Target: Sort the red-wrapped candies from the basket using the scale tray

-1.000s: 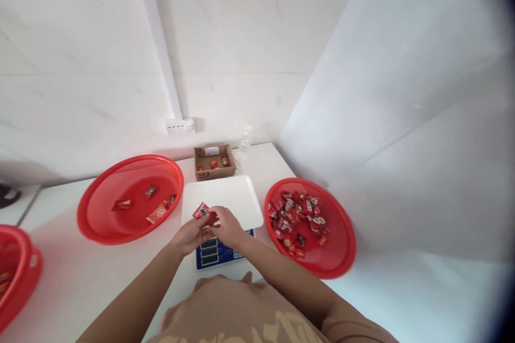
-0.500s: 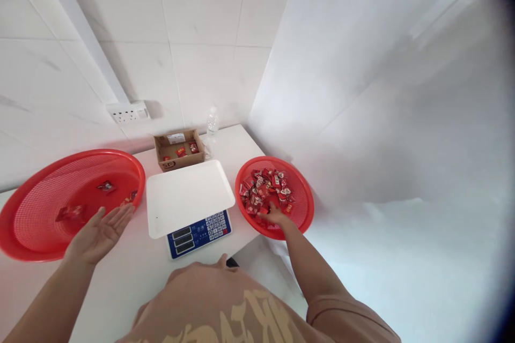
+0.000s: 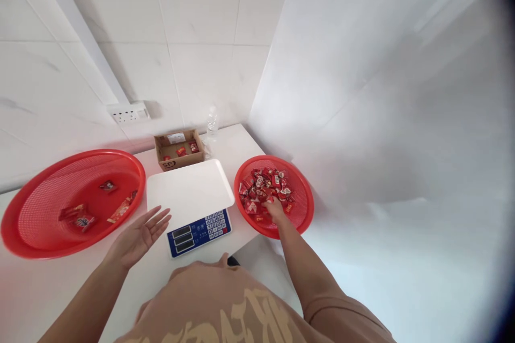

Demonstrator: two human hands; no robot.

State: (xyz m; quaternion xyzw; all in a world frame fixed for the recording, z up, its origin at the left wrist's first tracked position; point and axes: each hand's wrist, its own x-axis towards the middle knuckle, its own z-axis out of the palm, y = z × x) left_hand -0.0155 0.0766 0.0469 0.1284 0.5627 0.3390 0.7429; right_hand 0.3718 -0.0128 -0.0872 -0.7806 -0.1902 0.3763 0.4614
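Observation:
My left hand [image 3: 137, 237] is open, palm up, with its fingers stretched toward the near-left corner of the white scale tray [image 3: 189, 187]. Nothing lies in it. On the right, my right hand [image 3: 275, 210] reaches into a red mesh basket [image 3: 304, 193], its fingers closed at a small red wrapped packet [image 3: 269, 201]. A pile of similar red packets [image 3: 261, 179] lies around the fingertips, which are partly hidden. The blue keypad panel [image 3: 200, 232] of the scale shows in front of the tray.
A larger red basket [image 3: 40, 249] on the left holds several red packets [image 3: 82, 220]. Behind the scale are a cardboard box [image 3: 183, 162] with a few packets inside and a clear plastic bottle [image 3: 212, 124]. A wall socket [image 3: 129, 112] is above the white table [image 3: 237, 142].
My left hand has moved right, from the large basket's rim toward the scale tray. Within the right basket, my right hand's fingers have closed at a packet.

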